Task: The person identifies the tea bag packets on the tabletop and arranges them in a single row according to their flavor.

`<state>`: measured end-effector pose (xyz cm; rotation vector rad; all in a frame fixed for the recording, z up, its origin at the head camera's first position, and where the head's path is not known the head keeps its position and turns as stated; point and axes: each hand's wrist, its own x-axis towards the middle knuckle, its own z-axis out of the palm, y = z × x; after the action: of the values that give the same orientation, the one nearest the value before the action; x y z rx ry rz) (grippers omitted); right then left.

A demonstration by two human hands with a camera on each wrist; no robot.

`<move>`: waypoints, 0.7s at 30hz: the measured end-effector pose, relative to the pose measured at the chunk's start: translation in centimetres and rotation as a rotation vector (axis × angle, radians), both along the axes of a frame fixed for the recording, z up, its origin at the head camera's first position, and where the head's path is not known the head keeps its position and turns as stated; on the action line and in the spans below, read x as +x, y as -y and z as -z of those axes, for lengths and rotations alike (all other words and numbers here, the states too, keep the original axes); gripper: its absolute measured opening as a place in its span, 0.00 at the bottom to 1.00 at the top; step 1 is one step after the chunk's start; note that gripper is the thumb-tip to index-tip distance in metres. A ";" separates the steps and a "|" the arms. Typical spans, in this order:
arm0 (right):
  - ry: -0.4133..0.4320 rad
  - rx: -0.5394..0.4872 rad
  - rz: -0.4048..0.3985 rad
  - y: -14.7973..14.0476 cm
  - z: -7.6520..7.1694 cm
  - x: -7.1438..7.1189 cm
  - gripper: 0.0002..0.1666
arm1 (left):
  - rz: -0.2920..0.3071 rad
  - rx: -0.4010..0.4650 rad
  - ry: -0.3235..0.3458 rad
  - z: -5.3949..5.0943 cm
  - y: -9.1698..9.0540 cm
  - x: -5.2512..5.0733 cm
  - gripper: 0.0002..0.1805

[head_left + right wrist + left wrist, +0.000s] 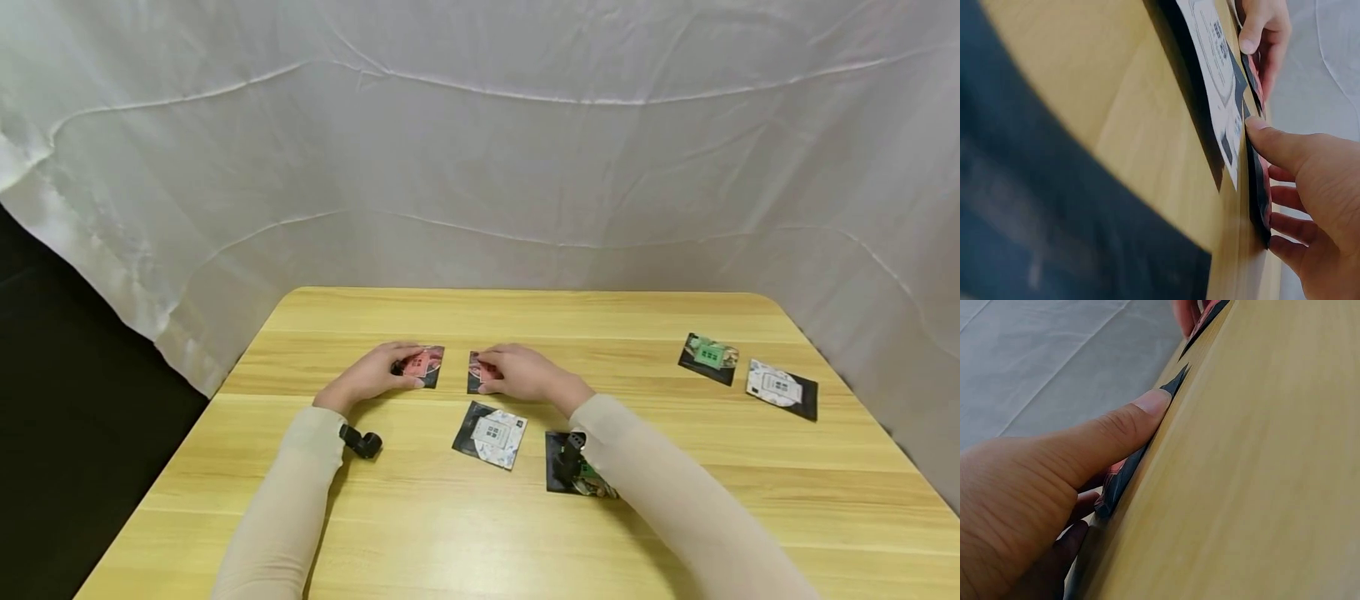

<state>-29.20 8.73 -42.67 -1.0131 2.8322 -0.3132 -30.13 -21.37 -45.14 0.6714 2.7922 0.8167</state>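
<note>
Two flat black sachets with red labels lie side by side on the table, a small gap between them. My left hand (pixel 380 371) holds the left red sachet (pixel 430 367) by its edges, thumb along the near side. In the left wrist view, the thumb (pixel 1129 422) presses on that sachet's dark edge. The right red sachet (pixel 474 379) is gripped by my right hand (pixel 522 372), which covers much of it. The right wrist view shows the thumb at one edge and fingertips (pixel 1285 225) at the other.
Nearer me lie a black-and-white sachet (pixel 491 435) and a green-labelled sachet (pixel 558 462), the latter partly under my right forearm. At the right are another green sachet (pixel 708 358) and another white one (pixel 780 388). A pale curtain (pixel 480 183) hangs behind the table (pixel 420 517).
</note>
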 end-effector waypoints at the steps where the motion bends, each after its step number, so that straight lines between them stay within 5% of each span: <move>1: -0.001 0.002 -0.002 0.1 0.0 0.0 0.41 | -0.001 0.000 0.001 0.0 0.0 0.0 0.43; 21: 0.008 0.037 0.005 3.1 -0.2 -0.5 0.41 | -0.028 -0.011 -0.015 -0.2 0.0 -0.1 0.44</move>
<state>-29.74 5.62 -42.46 -0.9951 2.8233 -0.2632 -30.20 -21.40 -44.91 0.6414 2.8237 0.8038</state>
